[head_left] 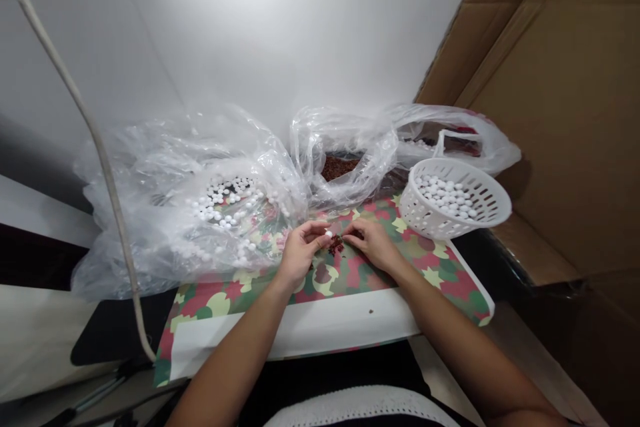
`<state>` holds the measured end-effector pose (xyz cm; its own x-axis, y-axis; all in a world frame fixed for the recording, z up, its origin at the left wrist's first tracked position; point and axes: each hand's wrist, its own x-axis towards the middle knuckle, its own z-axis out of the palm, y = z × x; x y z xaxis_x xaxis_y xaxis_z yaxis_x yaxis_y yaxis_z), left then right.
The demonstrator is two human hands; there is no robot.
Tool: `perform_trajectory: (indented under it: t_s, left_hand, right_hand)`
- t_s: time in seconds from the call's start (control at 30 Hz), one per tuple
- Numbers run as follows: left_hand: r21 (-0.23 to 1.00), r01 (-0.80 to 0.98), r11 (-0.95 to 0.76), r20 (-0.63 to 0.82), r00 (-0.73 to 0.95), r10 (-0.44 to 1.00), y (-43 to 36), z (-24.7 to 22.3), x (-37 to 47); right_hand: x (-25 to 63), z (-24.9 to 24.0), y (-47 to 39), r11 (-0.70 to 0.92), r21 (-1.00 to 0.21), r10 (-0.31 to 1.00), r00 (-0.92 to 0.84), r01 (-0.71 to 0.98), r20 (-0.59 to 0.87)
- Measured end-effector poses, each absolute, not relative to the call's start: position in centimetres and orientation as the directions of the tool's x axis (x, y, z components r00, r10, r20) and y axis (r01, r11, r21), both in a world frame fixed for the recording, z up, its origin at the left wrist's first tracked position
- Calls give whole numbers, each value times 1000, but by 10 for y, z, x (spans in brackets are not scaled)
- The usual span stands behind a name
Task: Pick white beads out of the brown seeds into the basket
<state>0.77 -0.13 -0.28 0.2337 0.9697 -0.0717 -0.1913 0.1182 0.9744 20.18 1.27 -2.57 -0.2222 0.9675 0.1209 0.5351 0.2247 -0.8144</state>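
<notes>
My left hand (303,248) is closed in a pinch on a small white ball (329,234) at its fingertips. Just right of it lies a little heap of dark red-brown bits (336,246) on the camouflage-patterned sheet (325,280). My right hand (369,241) is at the heap's right side, thumb and fingertips brought together. Whatever sits between those fingertips is too small to name. Behind the hands stands an open clear plastic bag (373,170) with many more red-brown bits (340,167) inside.
A large clear bag (165,227) of white balls spreads at left. On the right a white slotted basket (467,223) holds white balls, with another plastic bag (503,150) behind it. Cardboard (560,113) walls the right side. A pale cable (107,167) hangs down the left.
</notes>
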Motion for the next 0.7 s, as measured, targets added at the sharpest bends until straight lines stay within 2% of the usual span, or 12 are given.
perform_trajectory:
  t_s: [0.13, 0.27, 0.5, 0.7]
  left_hand:
    - [955, -244, 170, -110, 242, 964, 0, -5, 9]
    - [953, -240, 184, -118, 267, 956, 0, -6, 10]
    - [961, -217, 174, -111, 277, 954, 0, -7, 10]
    - [959, -213, 186, -127, 264, 956, -1, -8, 11]
  right_hand:
    - [197, -8, 3, 40, -960, 977, -212, 276, -20]
    - [189, 4, -4, 14, -996, 953, -304, 88, -13]
    - [189, 1, -4, 45, -995, 944, -330, 92, 12]
    - [185, 0, -5, 9, -996, 949, -314, 87, -19]
